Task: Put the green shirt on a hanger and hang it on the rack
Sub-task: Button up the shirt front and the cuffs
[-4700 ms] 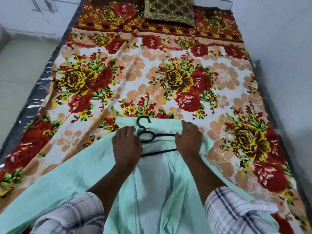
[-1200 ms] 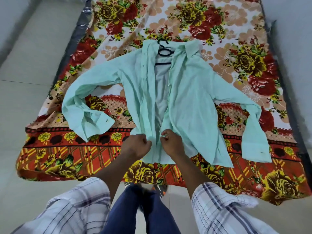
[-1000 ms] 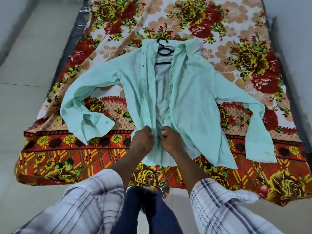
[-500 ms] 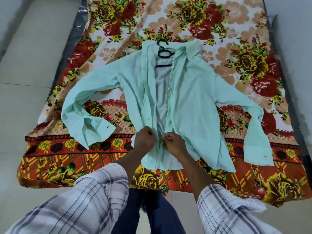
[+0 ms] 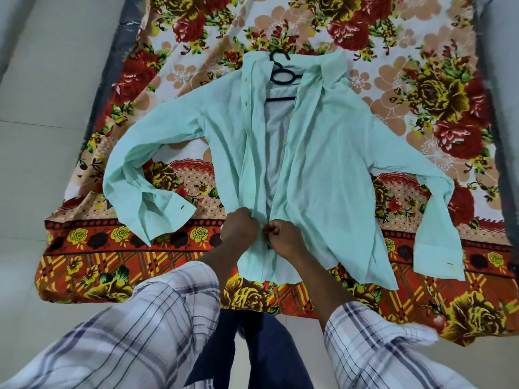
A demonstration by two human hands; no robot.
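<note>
Down we look at a floral bedsheet [image 5: 421,88], red and yellow blooms all over it, spread on a low bed with pale tiled floor [image 5: 42,113] off to the left. A dark mattress edge [image 5: 118,66] peeps out beside the sheet, and the frame cuts off the bed's far end.

Flat on the sheet lies the green shirt [image 5: 331,164], front open, sleeves thrown wide. The left-side cuff [image 5: 168,214] folds back toward the body, and the right-side cuff [image 5: 438,256] reaches the sheet's orange border.

Up at the collar we catch the black hanger [image 5: 280,78]. Its hook pokes out above the neckline, a loop and one crossbar show in the gap, and its shoulders are buried under the cloth.

Now the hands, low on the opening, side by side and almost touching. The left hand [image 5: 240,224] is curled tight, pinching the edge of the left front panel, the one dotted with dark marks. The right hand [image 5: 282,237] is balled up too, gripping the facing edge. We see only backs and knuckles. The fingertips are tucked away, so whether a button sits between them we cannot tell.

Checked sleeves [image 5: 157,318] fill the bottom corners and run out of frame. Blue trousers [image 5: 261,352] show between them, a bit blurred.
</note>
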